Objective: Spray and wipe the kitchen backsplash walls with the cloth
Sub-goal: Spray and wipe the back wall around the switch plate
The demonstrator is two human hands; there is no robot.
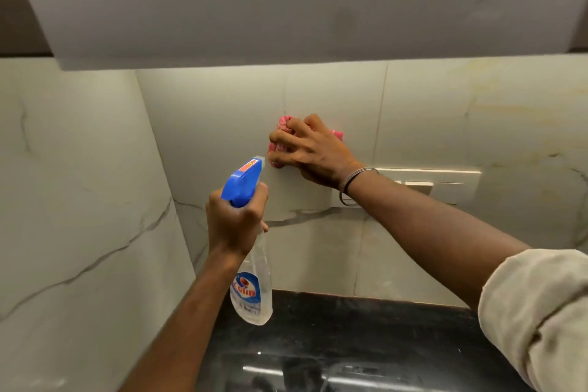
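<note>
Against the back wall (318, 95), your right hand (310, 149) presses the bunched cloth (283, 126), its grip closed on it, just beside the switch plate (445, 181); your left hand (234, 219) clutches the spray bottle (251, 293). Stray spray could wet those switches.

A pale switch plate (445, 184) sat flush in the tiled wall, its left end hidden. Well above the switch plate hung the flat, light-grey underside of a wall cabinet (286, 3), spanning most of the view. Below the switch plate lay a glossy black countertop (366, 334), streaked with reflections. Left of the switch plate, grey veins (95, 261) crossed the side wall.
</note>
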